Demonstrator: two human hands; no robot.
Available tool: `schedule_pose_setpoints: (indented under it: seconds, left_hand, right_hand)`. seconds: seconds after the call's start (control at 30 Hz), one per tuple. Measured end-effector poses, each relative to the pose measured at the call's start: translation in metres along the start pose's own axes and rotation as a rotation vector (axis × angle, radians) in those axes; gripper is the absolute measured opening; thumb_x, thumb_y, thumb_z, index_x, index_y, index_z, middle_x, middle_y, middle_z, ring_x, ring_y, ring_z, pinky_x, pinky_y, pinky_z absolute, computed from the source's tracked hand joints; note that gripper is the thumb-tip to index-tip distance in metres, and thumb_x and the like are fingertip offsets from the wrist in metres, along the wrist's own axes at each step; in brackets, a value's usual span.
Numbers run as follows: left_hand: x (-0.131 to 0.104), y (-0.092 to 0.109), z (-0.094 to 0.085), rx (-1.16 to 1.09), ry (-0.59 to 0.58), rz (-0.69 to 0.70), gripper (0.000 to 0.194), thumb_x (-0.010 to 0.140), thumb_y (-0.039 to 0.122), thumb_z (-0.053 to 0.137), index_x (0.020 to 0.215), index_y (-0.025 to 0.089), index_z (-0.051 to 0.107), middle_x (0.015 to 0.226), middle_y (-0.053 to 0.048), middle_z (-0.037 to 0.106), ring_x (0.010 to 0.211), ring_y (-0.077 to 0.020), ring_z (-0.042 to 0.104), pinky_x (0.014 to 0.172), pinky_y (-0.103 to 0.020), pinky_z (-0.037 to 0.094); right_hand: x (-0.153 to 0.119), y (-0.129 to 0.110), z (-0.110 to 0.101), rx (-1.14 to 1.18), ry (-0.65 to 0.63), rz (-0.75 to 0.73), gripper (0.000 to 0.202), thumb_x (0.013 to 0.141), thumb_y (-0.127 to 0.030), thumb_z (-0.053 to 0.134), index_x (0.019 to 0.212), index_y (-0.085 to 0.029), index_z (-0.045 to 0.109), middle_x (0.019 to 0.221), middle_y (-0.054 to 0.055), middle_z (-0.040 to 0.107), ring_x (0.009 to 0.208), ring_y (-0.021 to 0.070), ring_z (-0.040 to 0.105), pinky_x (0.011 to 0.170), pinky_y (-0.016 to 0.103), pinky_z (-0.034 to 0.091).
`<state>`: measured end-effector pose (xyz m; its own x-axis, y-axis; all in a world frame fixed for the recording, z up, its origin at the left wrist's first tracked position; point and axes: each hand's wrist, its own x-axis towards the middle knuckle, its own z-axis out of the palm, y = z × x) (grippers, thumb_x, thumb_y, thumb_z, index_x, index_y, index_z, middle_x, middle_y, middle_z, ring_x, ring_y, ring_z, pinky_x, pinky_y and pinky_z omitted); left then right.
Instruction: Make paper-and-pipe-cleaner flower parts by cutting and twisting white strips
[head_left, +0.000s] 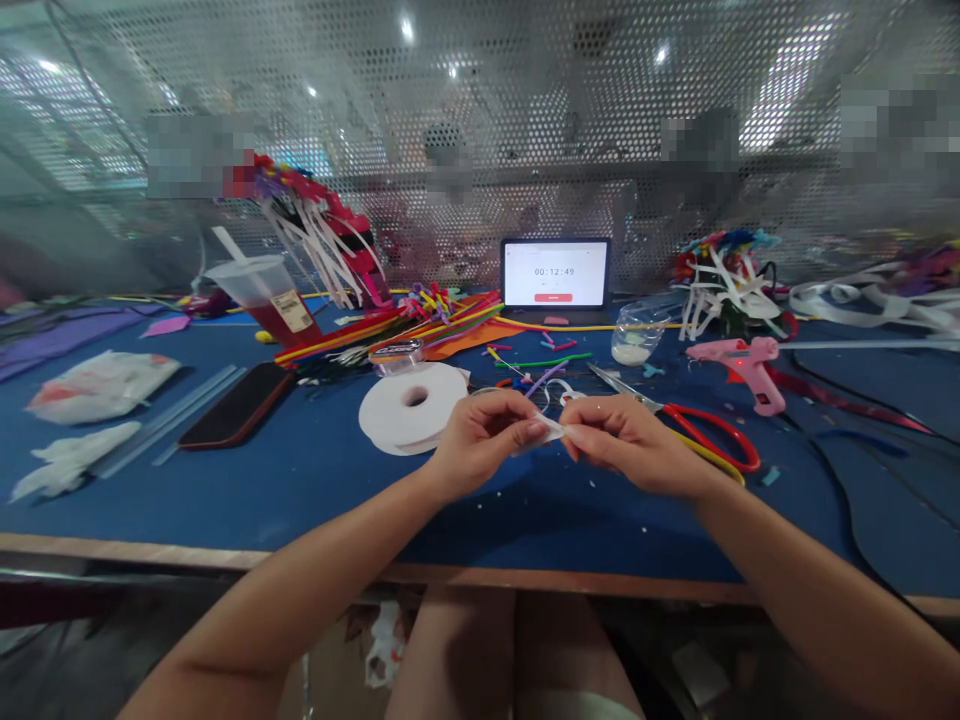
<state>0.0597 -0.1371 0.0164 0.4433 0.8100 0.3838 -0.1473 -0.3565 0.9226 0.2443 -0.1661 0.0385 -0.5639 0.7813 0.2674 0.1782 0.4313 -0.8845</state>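
Just in from the near edge of the worktop [225, 500], around its middle, the left hand [480, 435] and the right hand [637, 445] meet above the blue cover. The fingers of each hand are pinched together on one end of a short white ribbon piece [553, 430], which spans the small gap between the two hands and is held clear of the surface.

Just beyond the left hand lies a white ribbon roll [411, 405], flat on its side. Just beyond the right hand lie red-handled scissors [694, 430], blades pointing toward the middle. Toward the left edge a dark phone [238, 405] lies face up beside clear glue sticks [176, 415] and crumpled plastic bags [101, 385].

Farther out, a pink glue gun [746, 368] rests toward the right edge, near a tipped clear plastic cup [637, 335]. Coloured pipe cleaners [420, 325] are strewn across the middle. Along the far edge stand a tablet [555, 272] showing a timer and, to the left, a drink cup [262, 292] with a straw.
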Motion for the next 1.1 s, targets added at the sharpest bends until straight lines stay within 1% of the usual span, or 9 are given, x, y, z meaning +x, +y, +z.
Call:
schedule_pose_setpoints:
  seconds: [0.1, 0.17, 0.3, 0.4, 0.47, 0.6, 0.73, 0.9, 1.1]
  left_hand:
    - [-0.002, 0.001, -0.001, 0.048, -0.029, 0.085, 0.008, 0.071, 0.022, 0.067, 0.071, 0.014, 0.067, 0.062, -0.002, 0.060, 0.056, -0.0084, 0.051, 0.051, -0.020, 0.039]
    - [-0.002, 0.002, -0.001, 0.036, -0.020, 0.116, 0.006, 0.071, 0.021, 0.066, 0.073, 0.016, 0.068, 0.064, -0.002, 0.061, 0.056, -0.0083, 0.051, 0.050, -0.021, 0.039]
    - [-0.003, 0.001, -0.002, 0.019, 0.003, 0.180, 0.005, 0.071, 0.019, 0.067, 0.075, 0.018, 0.069, 0.067, -0.003, 0.063, 0.058, -0.0091, 0.052, 0.051, -0.021, 0.040]
    - [-0.003, 0.001, -0.003, 0.063, 0.038, 0.219, 0.004, 0.070, 0.017, 0.067, 0.072, 0.018, 0.070, 0.065, -0.002, 0.063, 0.058, -0.0092, 0.052, 0.053, -0.022, 0.040]
    - [-0.002, 0.002, -0.004, 0.109, 0.062, 0.221, 0.003, 0.070, 0.018, 0.067, 0.071, 0.018, 0.070, 0.063, -0.002, 0.063, 0.056, -0.0089, 0.051, 0.052, -0.022, 0.040]
    - [-0.001, 0.004, -0.004, 0.158, 0.079, 0.227, 0.004, 0.070, 0.020, 0.067, 0.070, 0.017, 0.070, 0.060, -0.002, 0.062, 0.054, -0.0088, 0.050, 0.050, -0.022, 0.039]
    - [0.000, 0.005, -0.004, 0.162, 0.093, 0.268, 0.005, 0.070, 0.018, 0.065, 0.069, 0.017, 0.070, 0.060, -0.002, 0.062, 0.055, -0.0086, 0.050, 0.050, -0.021, 0.040]
    - [0.000, 0.003, -0.006, 0.251, 0.081, 0.327, 0.005, 0.069, 0.013, 0.065, 0.070, 0.017, 0.069, 0.060, -0.001, 0.061, 0.054, -0.0078, 0.049, 0.049, -0.021, 0.038]
    - [0.000, 0.004, -0.009, 0.268, 0.027, 0.342, 0.009, 0.070, 0.013, 0.065, 0.075, 0.019, 0.071, 0.062, -0.003, 0.064, 0.055, -0.0093, 0.052, 0.049, -0.022, 0.040]
  right_hand:
    - [-0.001, 0.001, 0.003, 0.198, -0.065, 0.059, 0.028, 0.086, -0.036, 0.045, 0.067, -0.016, 0.049, 0.052, -0.007, 0.033, 0.043, 0.0035, 0.025, 0.040, 0.019, 0.019]
    - [-0.001, 0.001, 0.003, 0.291, -0.088, 0.094, 0.028, 0.085, -0.037, 0.046, 0.067, -0.016, 0.050, 0.049, -0.008, 0.030, 0.041, 0.0034, 0.023, 0.038, 0.019, 0.016]
    - [0.002, -0.001, 0.002, 0.337, -0.115, 0.142, 0.028, 0.084, -0.036, 0.046, 0.065, -0.016, 0.048, 0.048, -0.008, 0.033, 0.039, 0.0031, 0.026, 0.037, 0.018, 0.018]
    - [0.003, -0.004, 0.001, 0.183, -0.118, 0.151, 0.028, 0.086, -0.036, 0.043, 0.067, -0.017, 0.048, 0.051, -0.007, 0.040, 0.041, 0.0040, 0.035, 0.041, 0.019, 0.026]
    - [0.003, -0.007, 0.001, 0.015, -0.075, 0.142, 0.024, 0.087, -0.035, 0.042, 0.073, -0.017, 0.050, 0.054, -0.006, 0.042, 0.045, 0.0052, 0.039, 0.045, 0.019, 0.029]
    - [0.001, -0.011, 0.004, -0.312, 0.051, 0.047, 0.016, 0.088, -0.032, 0.042, 0.085, -0.019, 0.051, 0.062, -0.004, 0.048, 0.054, 0.0073, 0.040, 0.051, 0.021, 0.029]
    - [0.002, -0.012, 0.009, -0.531, 0.145, -0.027, 0.017, 0.088, -0.034, 0.042, 0.081, -0.020, 0.049, 0.064, -0.004, 0.048, 0.056, 0.0077, 0.039, 0.054, 0.021, 0.028]
    - [0.004, -0.011, 0.013, -0.567, 0.195, -0.033, 0.020, 0.090, -0.031, 0.039, 0.076, -0.020, 0.048, 0.062, -0.003, 0.047, 0.057, 0.0089, 0.040, 0.056, 0.023, 0.027]
    - [0.004, -0.009, 0.012, -0.387, 0.191, -0.012, 0.018, 0.089, -0.030, 0.042, 0.077, -0.019, 0.050, 0.065, -0.003, 0.046, 0.059, 0.0088, 0.039, 0.056, 0.022, 0.029]
